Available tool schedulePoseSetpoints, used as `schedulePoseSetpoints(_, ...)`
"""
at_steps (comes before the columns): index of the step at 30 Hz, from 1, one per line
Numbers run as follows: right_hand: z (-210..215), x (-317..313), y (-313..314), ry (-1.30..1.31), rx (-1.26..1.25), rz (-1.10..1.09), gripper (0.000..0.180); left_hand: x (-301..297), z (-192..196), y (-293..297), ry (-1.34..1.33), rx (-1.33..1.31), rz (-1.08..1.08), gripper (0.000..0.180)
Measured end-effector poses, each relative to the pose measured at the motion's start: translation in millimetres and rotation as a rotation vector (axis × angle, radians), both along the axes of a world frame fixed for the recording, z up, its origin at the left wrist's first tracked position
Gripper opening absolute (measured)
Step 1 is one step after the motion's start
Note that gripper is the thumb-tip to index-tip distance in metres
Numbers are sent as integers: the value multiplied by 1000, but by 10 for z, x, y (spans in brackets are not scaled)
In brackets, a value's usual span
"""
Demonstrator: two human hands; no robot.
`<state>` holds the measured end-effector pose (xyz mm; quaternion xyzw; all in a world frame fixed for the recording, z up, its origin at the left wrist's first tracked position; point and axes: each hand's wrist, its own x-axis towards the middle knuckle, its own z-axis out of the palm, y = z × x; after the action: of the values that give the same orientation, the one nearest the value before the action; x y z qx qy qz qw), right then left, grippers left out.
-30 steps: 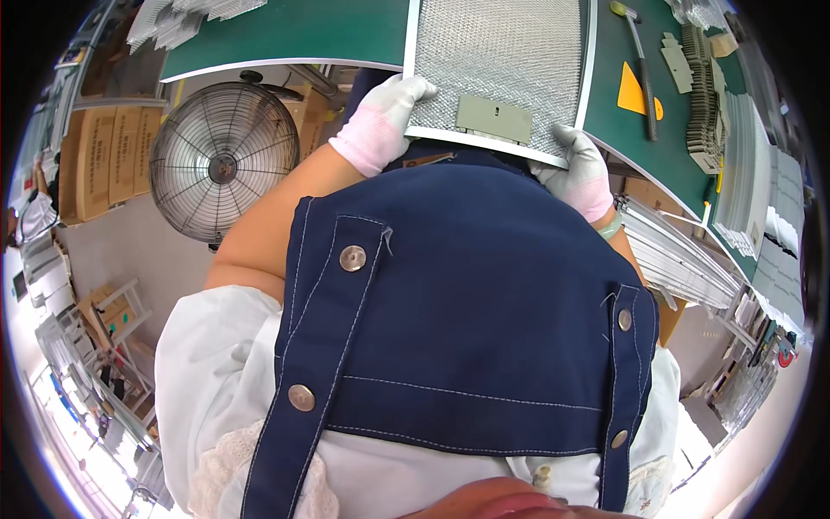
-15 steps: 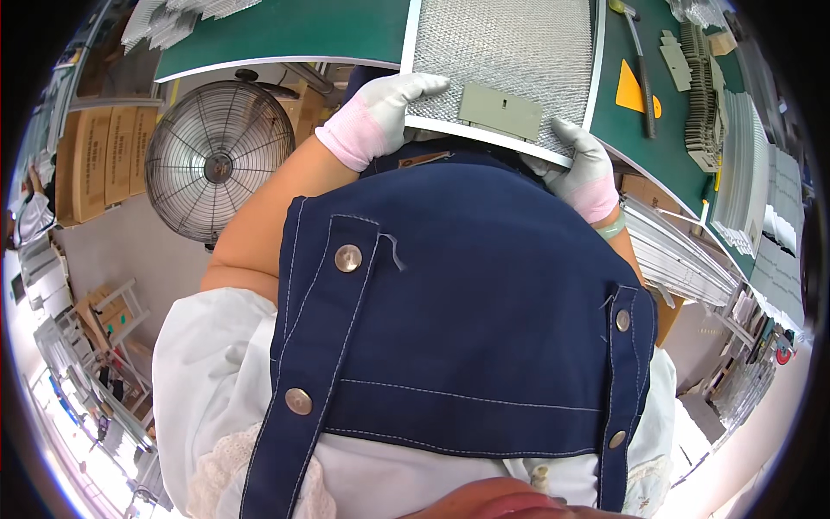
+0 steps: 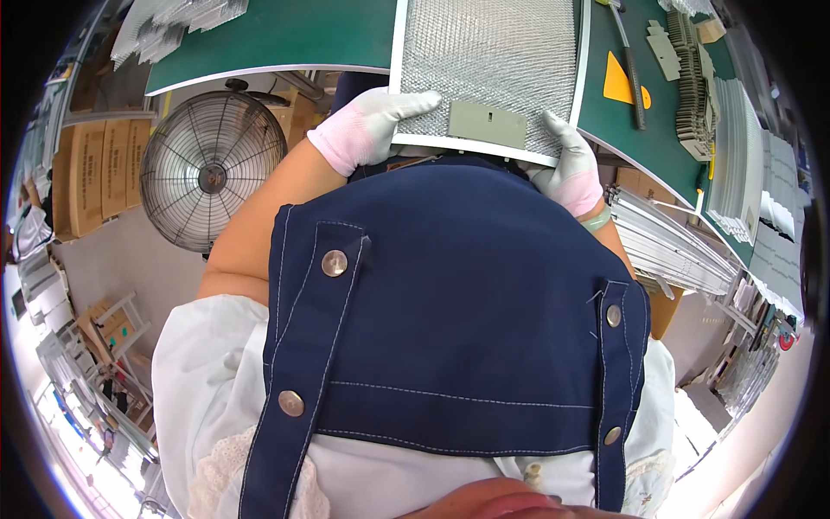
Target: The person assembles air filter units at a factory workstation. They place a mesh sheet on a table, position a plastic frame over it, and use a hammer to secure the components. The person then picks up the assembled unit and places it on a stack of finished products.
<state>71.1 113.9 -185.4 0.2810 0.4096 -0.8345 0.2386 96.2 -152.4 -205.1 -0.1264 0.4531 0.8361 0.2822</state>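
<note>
A flat mesh filter panel (image 3: 493, 52) with a thin white frame lies in front of me, its near edge close to my body. On its mesh beside that edge is a grey-green rectangular plate (image 3: 487, 125) with a small dark slot. My left hand (image 3: 378, 124), in a white glove with a pink cuff, holds the near left corner, thumb over the frame and fingers hidden beneath. At the near right corner my right hand (image 3: 571, 166), gloved alike, grips the frame with its thumb on top. Neither hand covers the plate.
On the green table (image 3: 285, 39) to the right lie a hammer (image 3: 633, 73), an orange-yellow flat piece (image 3: 616, 80) and a row of grey-green plates (image 3: 692, 95). White strips (image 3: 735, 164) stack farther right. A floor fan (image 3: 212, 177) stands left, near cardboard boxes (image 3: 91, 169).
The whole view has shifted slightly, so the table and fan sit a little lower and more to the left. The panel's near edge looks more level. Both hands keep their hold.
</note>
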Motion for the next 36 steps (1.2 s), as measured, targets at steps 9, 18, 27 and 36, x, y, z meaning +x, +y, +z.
schedulePoseSetpoints(9,-372,30,351,596,634,340,36,84,-10,45,95,-157,59,33)
schedulePoseSetpoints(18,12,30,341,318,289,515,41,6,146,-143,252,-297,81,44)
schedulePoseSetpoints(27,51,-127,327,427,189,458,42,-370,415,-233,322,-551,56,40)
schedulePoseSetpoints(36,326,-136,393,701,315,536,57,-864,691,-424,639,-295,101,46)
